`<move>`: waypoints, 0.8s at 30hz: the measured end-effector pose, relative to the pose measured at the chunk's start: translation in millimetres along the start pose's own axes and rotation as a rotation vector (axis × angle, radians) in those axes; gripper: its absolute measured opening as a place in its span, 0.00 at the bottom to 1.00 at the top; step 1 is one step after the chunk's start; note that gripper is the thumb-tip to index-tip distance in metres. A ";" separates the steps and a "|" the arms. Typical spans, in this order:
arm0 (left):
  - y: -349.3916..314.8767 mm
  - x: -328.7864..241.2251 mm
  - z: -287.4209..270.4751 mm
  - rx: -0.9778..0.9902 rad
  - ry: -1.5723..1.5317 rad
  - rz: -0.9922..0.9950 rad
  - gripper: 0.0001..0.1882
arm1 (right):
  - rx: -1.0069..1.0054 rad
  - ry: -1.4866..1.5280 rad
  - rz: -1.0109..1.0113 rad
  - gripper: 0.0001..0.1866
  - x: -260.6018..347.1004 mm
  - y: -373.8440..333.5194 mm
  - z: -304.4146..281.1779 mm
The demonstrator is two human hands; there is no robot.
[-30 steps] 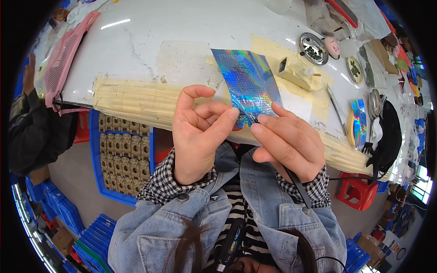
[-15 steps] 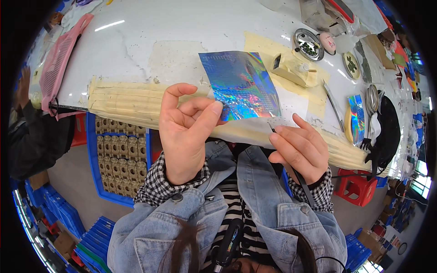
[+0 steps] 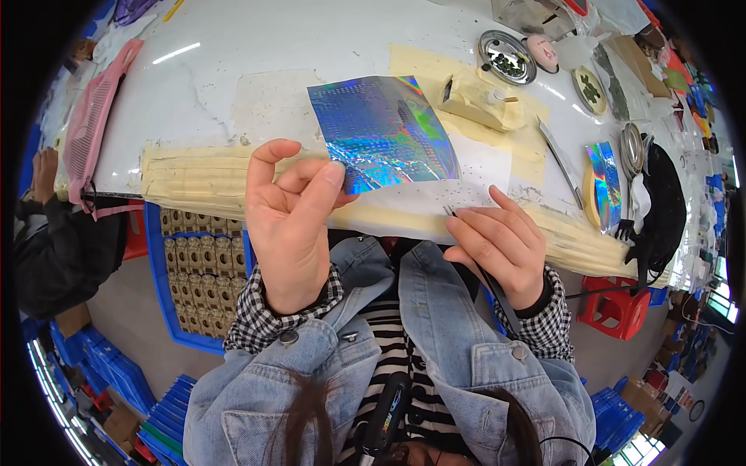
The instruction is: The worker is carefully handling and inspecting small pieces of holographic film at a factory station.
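Observation:
My left hand [image 3: 289, 229] pinches the near left corner of a shiny blue holographic sheet [image 3: 381, 128] between thumb and fingers. The sheet is held up, tilted, above the table's front edge, with rows of small marks across it. In my right hand [image 3: 503, 252] is a pair of slim black tweezers [image 3: 500, 299]. Their fine tips poke out past my fingertips, just below the sheet's near right corner and apart from it. The long end runs back under my palm toward the wrist.
Beyond the sheet sits a block wrapped in yellowish tape [image 3: 478, 101]. At right lie a metal dish [image 3: 509, 76] of dark green bits, a knife-like metal tool [image 3: 559, 159] and a tape roll [image 3: 600, 186]. A blue crate [image 3: 194, 340] stands below left; a pink basket [image 3: 92, 136] is far left.
Both hands, the sheet and the tweezers appear shifted slightly left; the table things have shifted left and up in the view too. Both grips look the same.

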State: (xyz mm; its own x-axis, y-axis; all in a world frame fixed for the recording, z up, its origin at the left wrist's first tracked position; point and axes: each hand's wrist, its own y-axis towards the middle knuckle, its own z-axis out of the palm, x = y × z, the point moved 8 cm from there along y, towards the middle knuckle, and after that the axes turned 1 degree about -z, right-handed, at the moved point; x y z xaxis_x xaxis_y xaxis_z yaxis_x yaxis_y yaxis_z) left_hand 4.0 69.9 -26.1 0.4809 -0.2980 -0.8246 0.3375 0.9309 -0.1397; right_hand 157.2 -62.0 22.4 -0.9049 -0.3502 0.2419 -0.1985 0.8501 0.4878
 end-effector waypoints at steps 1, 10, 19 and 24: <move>0.2 -0.1 -0.1 0.001 0.003 0.002 0.20 | -0.002 0.010 0.008 0.18 -0.7 -0.5 -0.6; 2.4 -5.5 -2.6 -0.005 -0.026 0.046 0.21 | -0.098 0.050 0.055 0.19 -9.9 -6.8 -22.4; 10.1 -33.0 -18.7 0.054 -0.154 0.116 0.24 | -0.337 0.049 0.183 0.20 -27.7 -33.9 -53.1; -7.7 -38.4 -7.2 0.388 -0.438 -0.004 0.24 | -0.434 0.073 0.196 0.21 -25.1 -45.7 -61.2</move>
State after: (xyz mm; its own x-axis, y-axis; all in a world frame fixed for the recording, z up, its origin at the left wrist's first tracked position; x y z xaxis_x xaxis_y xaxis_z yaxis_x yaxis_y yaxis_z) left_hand -22.8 75.8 2.8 0.7409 -0.4375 -0.5095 0.5718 0.8089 0.1368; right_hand 212.0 -116.1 45.3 -0.8777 -0.2394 0.4150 0.1628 0.6657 0.7283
